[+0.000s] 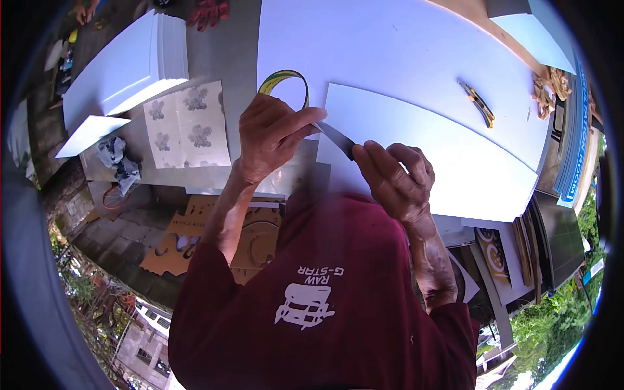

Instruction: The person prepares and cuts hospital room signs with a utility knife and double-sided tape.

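Between my two hands runs a short, dark grey strip of tape (335,138), slanting down to the right. My left hand (270,135) is closed, its thumb and forefinger pinching the strip's upper end. Just above that hand rises a thin loop (284,75), yellow with green print on its inside; how it joins the strip is hidden by the fingers. My right hand (396,179) pinches the strip's lower end between the fingertips. Under and beside the hands lies a white board (429,149), on top of a larger white sheet (383,39).
A yellow and black utility knife (478,104) lies on the sheet at the right. Leftward are a patterned paper (188,127), a stack of white boards (130,62) and a crumpled plastic bag (119,162). A red glove (208,13) lies at the top; crumpled brown paper (551,88) sits far right.
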